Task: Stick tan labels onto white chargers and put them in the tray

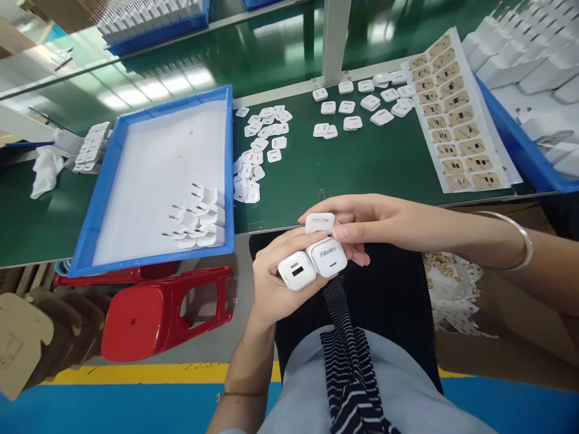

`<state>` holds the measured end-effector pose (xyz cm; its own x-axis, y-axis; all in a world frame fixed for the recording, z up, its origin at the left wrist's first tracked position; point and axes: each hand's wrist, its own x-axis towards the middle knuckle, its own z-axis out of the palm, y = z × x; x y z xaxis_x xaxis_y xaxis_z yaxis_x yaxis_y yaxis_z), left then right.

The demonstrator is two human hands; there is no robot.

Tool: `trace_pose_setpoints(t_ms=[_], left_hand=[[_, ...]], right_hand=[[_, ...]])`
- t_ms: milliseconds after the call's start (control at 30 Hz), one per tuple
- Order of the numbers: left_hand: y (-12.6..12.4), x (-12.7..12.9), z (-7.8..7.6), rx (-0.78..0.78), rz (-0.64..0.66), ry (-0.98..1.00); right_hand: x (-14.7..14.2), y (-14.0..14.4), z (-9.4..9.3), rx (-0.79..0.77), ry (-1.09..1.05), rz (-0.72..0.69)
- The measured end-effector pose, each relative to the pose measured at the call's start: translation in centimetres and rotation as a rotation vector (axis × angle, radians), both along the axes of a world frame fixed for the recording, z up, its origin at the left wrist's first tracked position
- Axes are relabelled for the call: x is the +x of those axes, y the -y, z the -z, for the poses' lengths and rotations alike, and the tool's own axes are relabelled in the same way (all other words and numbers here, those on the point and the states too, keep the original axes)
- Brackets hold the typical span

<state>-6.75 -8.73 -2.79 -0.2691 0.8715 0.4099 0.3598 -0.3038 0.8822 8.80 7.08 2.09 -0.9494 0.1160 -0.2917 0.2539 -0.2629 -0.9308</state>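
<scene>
My left hand is closed around two white plug chargers held side by side, end faces up. The left charger shows a dark rectangular port and a slim oval one. The other charger has a face printed "Fibaks" with one slot. Just above them, my right hand pinches a small white face plate, its thumb at the plate's right edge. The left fingers partly cover the plate's lower edge. The chargers' bodies and prongs are hidden in my left palm.
A blue tray with several upright chargers stands left. Loose white plates lie on the green table. At right are a sheet of brown-backed pieces and a full blue bin. A red stool sits below.
</scene>
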Motion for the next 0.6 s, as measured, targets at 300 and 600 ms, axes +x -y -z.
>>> trace_pose_setpoints(t_ms=[300, 600], left_hand=[[0.0, 0.2, -0.3, 0.044, -0.003, -0.022], [-0.2, 0.4, -0.2, -0.015, -0.005, 0.002]], right_hand=[[-0.2, 1.3, -0.1, 0.093, -0.085, 0.096], [0.1, 0.6, 1.9, 0.029, -0.187, 0.22]])
